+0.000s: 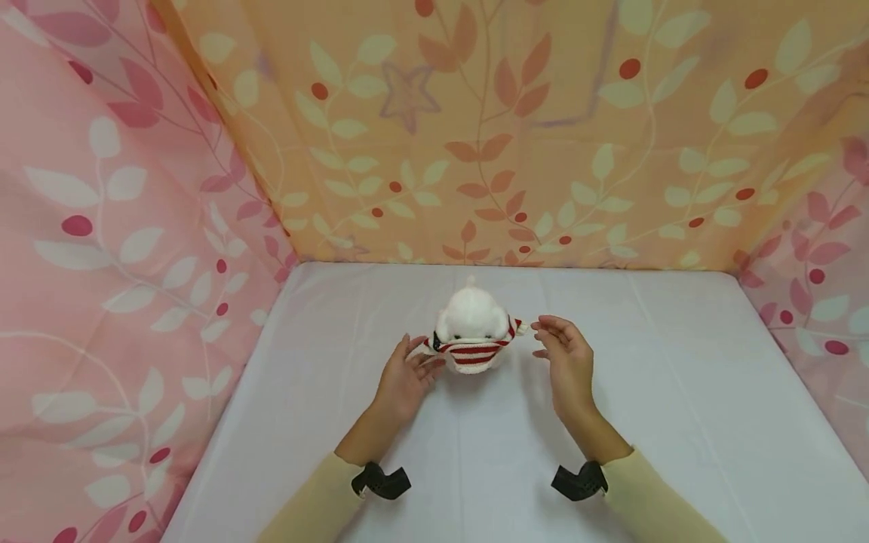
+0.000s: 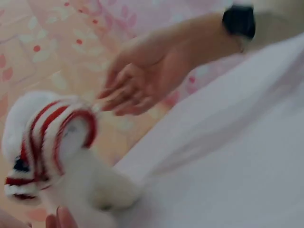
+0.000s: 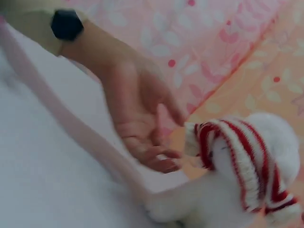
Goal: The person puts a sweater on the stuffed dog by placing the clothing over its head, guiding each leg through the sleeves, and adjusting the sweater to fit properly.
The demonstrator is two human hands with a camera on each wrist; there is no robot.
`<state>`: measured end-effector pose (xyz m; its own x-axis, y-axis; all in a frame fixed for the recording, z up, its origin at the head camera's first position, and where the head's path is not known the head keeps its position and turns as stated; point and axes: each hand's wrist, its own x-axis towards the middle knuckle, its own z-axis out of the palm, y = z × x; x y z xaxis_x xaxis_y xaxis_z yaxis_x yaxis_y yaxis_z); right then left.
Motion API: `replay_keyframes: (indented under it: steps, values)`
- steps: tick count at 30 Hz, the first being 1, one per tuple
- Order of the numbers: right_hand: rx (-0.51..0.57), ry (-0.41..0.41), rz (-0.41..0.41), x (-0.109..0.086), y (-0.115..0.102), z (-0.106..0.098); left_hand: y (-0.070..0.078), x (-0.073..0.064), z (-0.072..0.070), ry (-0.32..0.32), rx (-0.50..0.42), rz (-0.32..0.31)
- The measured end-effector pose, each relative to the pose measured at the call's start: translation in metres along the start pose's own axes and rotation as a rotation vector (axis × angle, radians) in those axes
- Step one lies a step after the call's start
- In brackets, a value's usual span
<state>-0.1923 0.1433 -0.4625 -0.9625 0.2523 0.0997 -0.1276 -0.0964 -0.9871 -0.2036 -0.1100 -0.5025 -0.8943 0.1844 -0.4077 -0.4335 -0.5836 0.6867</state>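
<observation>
A white plush toy (image 1: 471, 313) sits at the back middle of the table, facing me. A red-and-white striped knitted scarf (image 1: 473, 351) wraps its lower face, below the eyes, with a dark patch near one end. My left hand (image 1: 400, 381) is beside the toy's left side, fingers loosely bent; in the right wrist view its thumb reaches the scarf end (image 3: 191, 138). Off the other side, my right hand (image 1: 569, 366) holds its bent fingertips close to the opposite scarf end (image 1: 520, 326). Blur in the left wrist view hides whether they touch.
A white cloth covers the table (image 1: 665, 377). Behind it hangs an orange leaf-patterned curtain (image 1: 489, 151), and pink patterned curtains (image 1: 136, 249) close off both sides. Each wrist wears a black camera mount (image 1: 382, 481).
</observation>
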Motion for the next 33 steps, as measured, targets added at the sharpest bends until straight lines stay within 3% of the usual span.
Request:
replay_keyframes:
  steps: [4,6,9,13,16,20,27,33]
  values:
    - [-0.302,-0.113,-0.361,0.005,-0.019,0.008,-0.024,-0.021,0.009,-0.030,-0.030,-0.057]
    - [-0.429,-0.211,-0.476,0.014,-0.029,0.014,-0.034,-0.030,0.017,-0.078,-0.012,-0.073]
    - [-0.576,-0.375,-0.561,0.029,-0.038,0.020,-0.044,-0.039,0.030,-0.136,0.004,-0.076]
    - [-0.723,-0.544,-0.627,0.048,-0.041,0.027,-0.050,-0.041,0.044,-0.168,0.027,-0.028]
    - [-0.783,-0.638,-0.662,0.058,-0.041,0.030,-0.053,-0.039,0.051,-0.156,0.039,0.019]
    - [-0.806,-0.704,-0.623,0.063,-0.040,0.031,-0.056,-0.037,0.057,-0.108,0.042,0.066]
    - [-0.806,-0.715,-0.564,0.064,-0.036,0.034,-0.060,-0.032,0.060,-0.021,0.068,0.120]
    - [-0.806,-0.714,-0.517,0.057,-0.028,0.037,-0.065,-0.036,0.055,0.007,0.104,0.111]
